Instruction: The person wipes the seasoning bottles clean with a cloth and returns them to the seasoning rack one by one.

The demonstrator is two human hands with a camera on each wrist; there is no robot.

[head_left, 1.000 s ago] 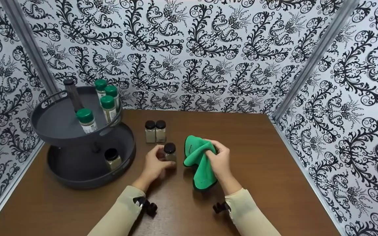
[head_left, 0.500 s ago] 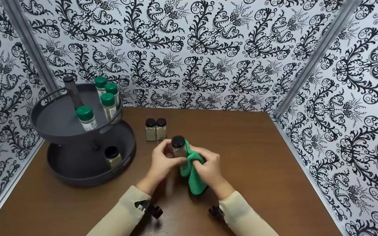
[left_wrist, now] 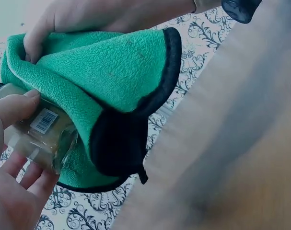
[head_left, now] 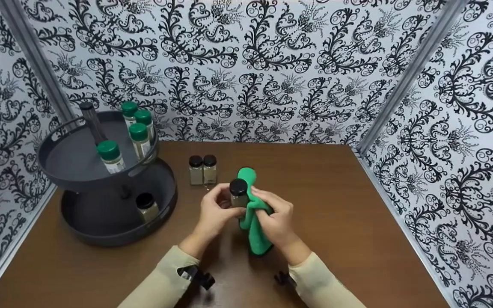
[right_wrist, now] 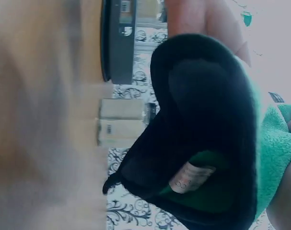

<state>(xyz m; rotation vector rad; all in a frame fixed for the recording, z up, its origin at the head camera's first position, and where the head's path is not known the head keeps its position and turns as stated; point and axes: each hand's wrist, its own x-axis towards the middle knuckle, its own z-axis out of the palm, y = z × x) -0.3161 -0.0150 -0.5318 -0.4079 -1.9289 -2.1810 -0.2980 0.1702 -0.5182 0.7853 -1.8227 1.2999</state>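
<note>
In the head view my left hand [head_left: 213, 213] grips a clear spice jar [head_left: 239, 197] with a black lid, fingers and thumb around its sides. Pale powder and a barcode label show on the jar [left_wrist: 43, 123] in the left wrist view. A green microfiber cloth [head_left: 258, 236] with black edging is bunched in my right hand [head_left: 280, 217], against the jar's right side. The left wrist view has the cloth [left_wrist: 111, 67] wrapping beside the jar's base. From the right wrist, the cloth's dark underside [right_wrist: 203, 91] and a white tag [right_wrist: 189, 177] show, hiding much of the jar.
Two similar black-lidded jars [head_left: 203, 172] stand side by side behind my left hand. A two-tier dark grey tray [head_left: 71, 182] stands left, with several green-lidded jars [head_left: 110, 157] and a tall grinder-like bottle [head_left: 93, 124] on top. Its lower tier holds one black-lidded jar [head_left: 147, 207]. Patterned walls surround the table.
My left hand has moved right and lifted the jar toward the cloth. My right hand has moved left, bringing the cloth onto the jar; a cloth end now sticks up behind it.
</note>
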